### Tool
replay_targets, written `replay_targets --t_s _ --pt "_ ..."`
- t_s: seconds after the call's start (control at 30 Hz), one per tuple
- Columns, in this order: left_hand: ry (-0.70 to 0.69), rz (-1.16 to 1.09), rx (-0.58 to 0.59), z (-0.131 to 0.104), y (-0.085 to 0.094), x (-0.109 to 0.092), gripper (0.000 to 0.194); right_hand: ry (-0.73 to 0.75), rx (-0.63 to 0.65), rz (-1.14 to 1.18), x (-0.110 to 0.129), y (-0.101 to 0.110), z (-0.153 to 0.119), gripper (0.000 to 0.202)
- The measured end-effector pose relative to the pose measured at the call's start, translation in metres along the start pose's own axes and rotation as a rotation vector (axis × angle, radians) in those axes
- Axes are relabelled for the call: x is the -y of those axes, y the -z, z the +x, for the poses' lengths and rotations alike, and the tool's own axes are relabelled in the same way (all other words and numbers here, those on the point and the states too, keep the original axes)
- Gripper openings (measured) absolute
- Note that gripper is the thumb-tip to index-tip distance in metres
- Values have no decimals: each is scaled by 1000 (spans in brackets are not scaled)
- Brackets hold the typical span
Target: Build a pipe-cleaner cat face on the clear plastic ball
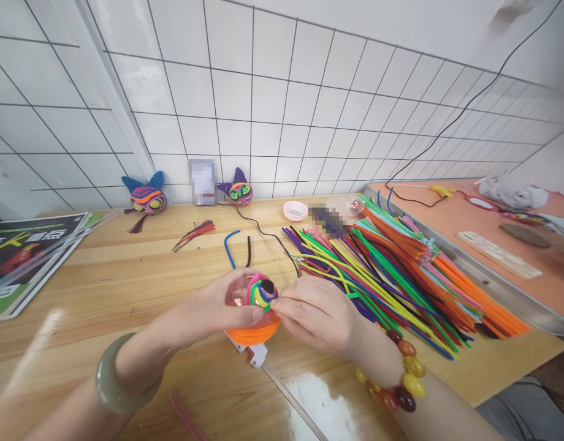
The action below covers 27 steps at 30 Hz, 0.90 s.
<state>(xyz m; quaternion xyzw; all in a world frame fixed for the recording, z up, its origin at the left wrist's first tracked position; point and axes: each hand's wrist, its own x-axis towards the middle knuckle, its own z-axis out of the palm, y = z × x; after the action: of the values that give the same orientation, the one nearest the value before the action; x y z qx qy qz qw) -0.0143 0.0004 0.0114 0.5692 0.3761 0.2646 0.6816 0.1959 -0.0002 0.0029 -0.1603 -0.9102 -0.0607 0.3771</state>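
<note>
Head view. Right hand: thumb and fingertips pinched together at the right edge of a multicoloured coil; whatever lies between the tips is too small to tell. Left hand: thumb at the near side, fingers behind, clamped on a clear ball. Ball is held above the near middle of the wooden table; coil sits on its upper right, dark spot at centre; orange windings cover its lower part.

Wrists: green bangle on left, bead bracelet on right.

Below ball: white tool with clear rod, partly hidden. Pink strip at near edge of view. Just beyond ball: blue stem and black stem. Right: large spread of coloured stems.

Far side, left to right: wrapped figure with blue ears, upright rectangular object (surface pixelated), wrapped figure with purple ears, pink bowl with small pieces inside. Small thread bundle nearer, at left.

Writing: printed cover at far left carries large white characters and one yellow-green character; cut off and angled, not securely legible. Brands: none readable. White strip on orange surface, right: no marking legible.
</note>
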Motion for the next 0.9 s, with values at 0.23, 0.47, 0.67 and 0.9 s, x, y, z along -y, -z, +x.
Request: replay_targets --t_s 0.23,0.47,0.67,0.9 --pt "-41 14 3 0 0 -1 38 -164 -66 283 -1 -1 2 10" --pt "-63 24 29 0 3 -1 38 -217 -92 365 -1 -2 4 9" --pt "-99 46 43 1 2 -2 35 -232 -56 368 0 -2 4 8" --pt "-80 33 39 1 4 -1 35 -232 -18 344 3 1 2 7"
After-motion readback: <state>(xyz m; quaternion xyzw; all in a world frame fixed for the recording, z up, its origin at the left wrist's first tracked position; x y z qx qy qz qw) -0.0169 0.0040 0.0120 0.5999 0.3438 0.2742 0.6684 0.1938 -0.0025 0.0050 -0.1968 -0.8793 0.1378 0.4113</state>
